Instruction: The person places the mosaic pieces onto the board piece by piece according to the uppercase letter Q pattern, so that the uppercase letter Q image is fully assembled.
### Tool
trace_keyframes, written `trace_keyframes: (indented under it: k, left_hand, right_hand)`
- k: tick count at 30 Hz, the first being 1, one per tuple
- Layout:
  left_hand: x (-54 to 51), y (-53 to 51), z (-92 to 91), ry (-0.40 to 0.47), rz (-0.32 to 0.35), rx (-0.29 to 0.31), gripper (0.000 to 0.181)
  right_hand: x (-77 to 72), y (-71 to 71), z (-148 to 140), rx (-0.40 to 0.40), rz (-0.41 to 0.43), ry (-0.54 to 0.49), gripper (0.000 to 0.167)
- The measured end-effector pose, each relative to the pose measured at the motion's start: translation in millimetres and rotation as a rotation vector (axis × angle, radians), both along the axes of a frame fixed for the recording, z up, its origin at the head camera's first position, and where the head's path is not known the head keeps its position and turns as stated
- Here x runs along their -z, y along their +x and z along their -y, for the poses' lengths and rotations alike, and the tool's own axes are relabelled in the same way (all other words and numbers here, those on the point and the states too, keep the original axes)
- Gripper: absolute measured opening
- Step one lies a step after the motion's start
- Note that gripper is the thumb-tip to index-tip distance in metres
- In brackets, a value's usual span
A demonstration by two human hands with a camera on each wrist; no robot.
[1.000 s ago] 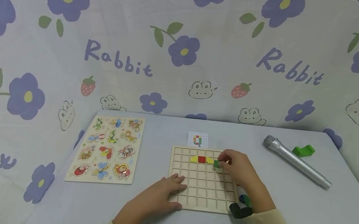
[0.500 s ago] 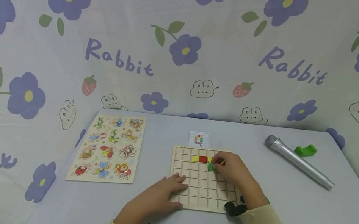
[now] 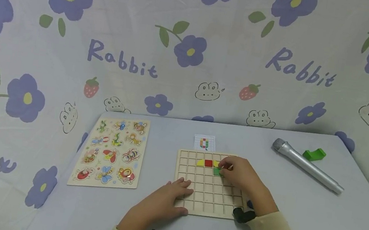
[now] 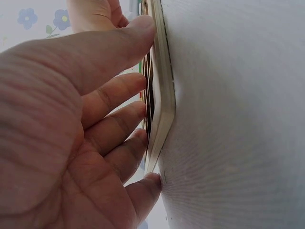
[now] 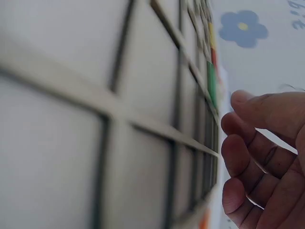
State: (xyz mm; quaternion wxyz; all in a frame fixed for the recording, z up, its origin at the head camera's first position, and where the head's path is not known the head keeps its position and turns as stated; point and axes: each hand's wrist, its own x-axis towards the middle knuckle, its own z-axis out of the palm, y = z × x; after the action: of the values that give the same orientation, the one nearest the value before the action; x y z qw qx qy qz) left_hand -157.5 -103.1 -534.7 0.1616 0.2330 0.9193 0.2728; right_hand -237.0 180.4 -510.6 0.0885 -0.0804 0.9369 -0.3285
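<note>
Checking the head view first, we locate the grid board (image 3: 207, 193) on the table (image 3: 325, 223), in front of the person. We find the left hand (image 3: 166, 199) at the board's near left corner, fingers straight and spread over the grid, thumb at the near edge. In the left wrist view we see the thumb and fingertips meeting the board's rim and surface.

We note the right hand (image 3: 241, 172) over the upper right part of the grid, fingers loosely bent. In the right wrist view we see nothing gripped between thumb and fingers; whether a fingertip touches the green block (image 3: 217, 172) we cannot tell.

We read the pieces as follows: a red block (image 3: 208, 163) sits between a left yellow piece (image 3: 200, 163) and a right yellow piece (image 3: 215, 163), the latter partly hidden by the fingers. The green block lies directly below the right yellow piece.

Beyond the board's far edge we identify a pattern card (image 3: 204, 143). To the left we see an insect puzzle (image 3: 93, 181); to the right, a silver microphone (image 3: 308, 166) and, just beyond it, a bright green piece (image 3: 314, 154).
</note>
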Motion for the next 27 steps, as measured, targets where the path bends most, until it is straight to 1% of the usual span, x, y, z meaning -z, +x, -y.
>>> trace_keyframes:
  k: [4,7,9,11,13,16,19,23,27]
  left_hand:
    - [0.1,-0.1,-2.2,0.002,-0.002,0.011,0.064]
    - [-0.9,0.1,-2.5,0.001,0.001,0.014,0.064]
    - [-1.8,0.9,-2.4,-0.001,0.005,0.013,0.063]
    - [-1.8,1.4,-2.0,-0.005,0.011,0.009,0.063]
    - [-1.9,1.8,-1.6,-0.005,0.014,0.005,0.063]
    - [-1.3,1.9,-0.8,-0.002,0.011,0.001,0.063]
    - [-1.2,2.2,-0.3,0.003,0.002,0.0,0.063]
    - [-0.6,2.1,-1.1,0.002,0.001,0.0,0.063]
    - [-1.4,2.9,-3.3,0.004,0.006,0.003,0.064]
  right_hand:
    - [-15.8,9.6,-22.6,0.016,-0.032,-0.018,0.022]
    - [-30.2,20.0,-42.4,0.027,-0.058,-0.012,0.024]
    - [-36.7,27.8,-54.5,0.037,-0.042,0.005,0.024]
    - [-38.8,35.6,-65.8,0.024,-0.021,0.046,0.025]
    - [-36.6,43.1,-77.1,0.005,0.009,0.083,0.024]
    - [-29.2,53.5,-93.8,-0.03,0.043,0.134,0.023]
    - [-21.2,63.4,-107.2,-0.046,0.077,0.142,0.021]
    - [-10.3,74.9,-115.6,-0.065,0.137,0.133,0.024]
    - [-2.2,84.6,-117.3,-0.043,0.185,0.127,0.03]
